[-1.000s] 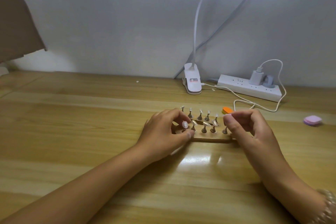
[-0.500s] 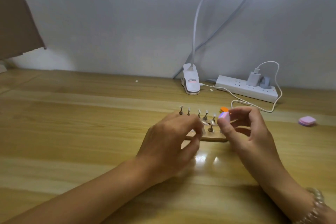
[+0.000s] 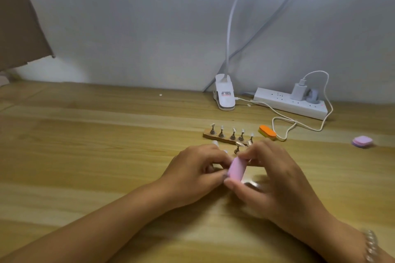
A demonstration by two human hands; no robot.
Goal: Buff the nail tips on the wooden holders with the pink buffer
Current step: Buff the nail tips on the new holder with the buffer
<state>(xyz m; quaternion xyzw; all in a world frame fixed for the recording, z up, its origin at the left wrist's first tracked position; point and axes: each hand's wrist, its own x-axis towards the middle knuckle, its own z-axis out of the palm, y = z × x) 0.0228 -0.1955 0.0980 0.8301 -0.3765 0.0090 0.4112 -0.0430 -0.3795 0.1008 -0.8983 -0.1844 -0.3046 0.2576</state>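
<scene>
As the right hand pinches the likely light, squashy pink buffer's ends short of the table's near edge, the left hand's curled fingers hide their load.

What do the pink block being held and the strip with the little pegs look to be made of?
Pink buffer: probably foam with a fine abrasive skin; it looks matte and soft-edged, with no shine.
Wooden holder: wood, likely unvarnished; it is brown with a rough, irregular edge.
Its pegs: seemingly metal, since they are dark with small glints.
</scene>
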